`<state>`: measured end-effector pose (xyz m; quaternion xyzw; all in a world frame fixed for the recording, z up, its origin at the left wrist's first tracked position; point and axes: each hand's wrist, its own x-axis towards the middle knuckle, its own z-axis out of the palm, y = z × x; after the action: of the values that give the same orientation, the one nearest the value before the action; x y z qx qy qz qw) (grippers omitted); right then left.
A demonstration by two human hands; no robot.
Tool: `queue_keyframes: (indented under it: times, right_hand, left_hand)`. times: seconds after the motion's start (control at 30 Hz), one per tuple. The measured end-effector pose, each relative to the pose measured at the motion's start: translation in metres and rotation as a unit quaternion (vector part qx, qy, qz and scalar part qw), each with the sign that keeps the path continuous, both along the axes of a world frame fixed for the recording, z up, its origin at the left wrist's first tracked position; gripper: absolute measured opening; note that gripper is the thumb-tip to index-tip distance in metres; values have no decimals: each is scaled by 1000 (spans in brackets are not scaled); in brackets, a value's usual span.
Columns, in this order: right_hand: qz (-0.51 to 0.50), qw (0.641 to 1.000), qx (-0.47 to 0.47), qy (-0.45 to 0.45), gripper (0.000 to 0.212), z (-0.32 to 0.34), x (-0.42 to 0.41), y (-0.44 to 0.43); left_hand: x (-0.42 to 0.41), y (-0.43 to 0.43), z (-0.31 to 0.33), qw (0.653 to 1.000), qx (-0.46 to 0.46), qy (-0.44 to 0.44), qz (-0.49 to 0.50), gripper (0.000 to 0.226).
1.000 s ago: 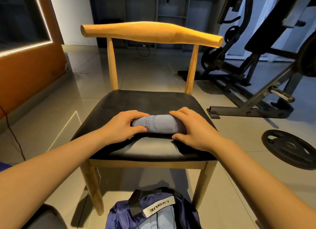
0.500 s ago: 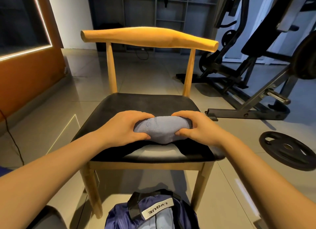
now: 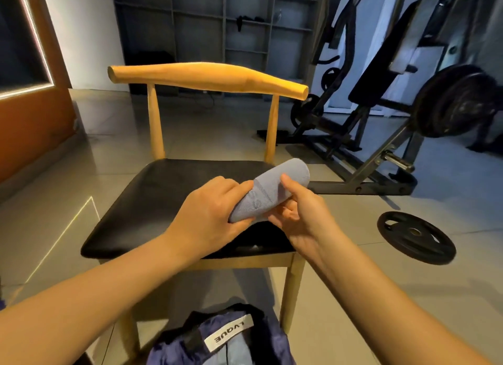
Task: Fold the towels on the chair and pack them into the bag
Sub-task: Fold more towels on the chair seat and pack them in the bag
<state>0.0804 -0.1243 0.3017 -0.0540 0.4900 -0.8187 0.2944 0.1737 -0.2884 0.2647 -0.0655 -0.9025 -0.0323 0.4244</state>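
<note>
Fingers (image 3: 239, 187) of left hand (image 3: 209, 214) curled round lower end of grey towel (image 3: 275, 189), towel tilted up rightward over chair seat (image 3: 163, 201), blue bag (image 3: 245, 345) on floor below, right hand (image 3: 302, 216) clamped on towel's middle, thumb on top, weight plate (image 3: 416, 238) far right.

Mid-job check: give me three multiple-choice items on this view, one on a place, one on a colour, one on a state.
1. Where is the bag? A on the seat; B on the floor before the chair; C hung on the backrest.
2. The towel is: A grey-blue; B red; C yellow.
3. The towel is: A spread flat; B rolled and held; C packed away.
Key: B, it lies below the seat's front edge; A, its cloth shows grey-blue; B, left hand and right hand grip the roll above the seat.
</note>
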Motion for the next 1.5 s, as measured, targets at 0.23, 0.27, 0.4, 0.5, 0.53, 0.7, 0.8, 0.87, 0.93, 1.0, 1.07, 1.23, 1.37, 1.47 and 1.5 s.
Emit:
queue_keyframes:
  times: [0.23, 0.27, 0.4, 0.5, 0.53, 0.7, 0.8, 0.87, 0.93, 1.0, 1.07, 1.23, 1.37, 1.47, 1.5]
  right_hand:
    - [-27, 999, -34, 12, 24, -3, 5, 36]
    - [-32, 998, 5, 53, 26, -6, 3, 40]
    - [71, 977, 116, 166, 24, -10, 5, 61]
    - [210, 947, 140, 197, 23, -12, 19, 72]
    - [230, 940, 152, 199, 21, -14, 22, 74]
    - [237, 930, 215, 181, 23, -22, 32, 88]
    - [224, 932, 228, 172, 26, -29, 37, 94]
    - [216, 933, 233, 169, 30, -35, 42, 95]
    - [198, 937, 234, 169, 33, -43, 47, 93]
    - [185, 942, 229, 160, 34, -52, 55, 92]
    - [202, 943, 223, 145, 33, -58, 65, 93]
    - [233, 933, 238, 133, 34, -65, 78, 107]
    - [221, 933, 251, 134, 30, -71, 93, 114]
    - [216, 931, 258, 141, 42, -78, 106, 114]
    - [215, 931, 260, 137, 42, -79, 110, 113]
  left_hand:
    - [12, 49, -13, 996, 59, -52, -51, 64]
    - [15, 53, -12, 992, 94, -69, -56, 63]
    - [7, 61, 11, 892, 424, -132, -89, 75]
    - [3, 61, 29, 770, 564, -265, -140, 88]
    - [4, 61, 31, 760, 560, -296, -148, 81]
    - [12, 63, 36, 765, 505, -376, -134, 30]
    - [18, 64, 34, 727, 512, -442, -120, 30]
    - [23, 65, 29, 722, 515, -448, -114, 28]
    - [26, 67, 23, 730, 530, -420, -101, 22]
    - [28, 68, 17, 738, 550, -382, -84, 18]
    - [31, 67, 11, 750, 558, -350, -59, 17]
    - [44, 70, 0, 724, 597, -342, -41, 20]
    - [65, 73, -7, 699, 594, -392, -72, 21]
    - [78, 72, -10, 696, 581, -415, -74, 19]
    - [79, 71, -14, 695, 581, -418, -73, 20]
